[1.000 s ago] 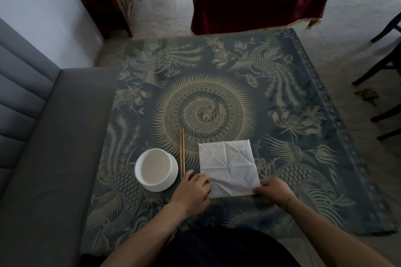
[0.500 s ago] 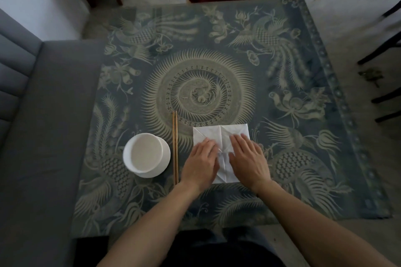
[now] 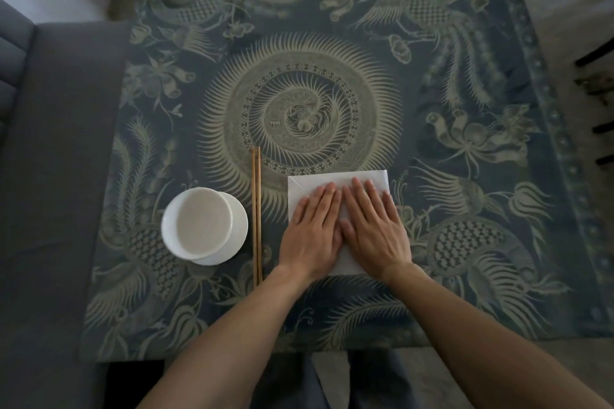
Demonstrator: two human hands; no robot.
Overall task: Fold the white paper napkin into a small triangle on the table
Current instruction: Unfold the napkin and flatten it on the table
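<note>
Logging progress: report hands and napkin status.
Left hand and right hand flat, pressing napkin. Not yet a triangle. Chopsticks and bowl lie apart, left.

Patterned table (image 3: 332, 43) — napkin (image 3: 305, 184), chopsticks (image 3: 256, 209), white bowl (image 3: 204, 222) on it.

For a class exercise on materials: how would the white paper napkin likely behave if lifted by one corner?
The napkin is thin creased paper, so it would probably droop rather than stay stiff. It looks very light and might slide on the tablecloth if nudged. The left hand and right hand lie flat on it, suggesting folds may spring open if released.
</note>
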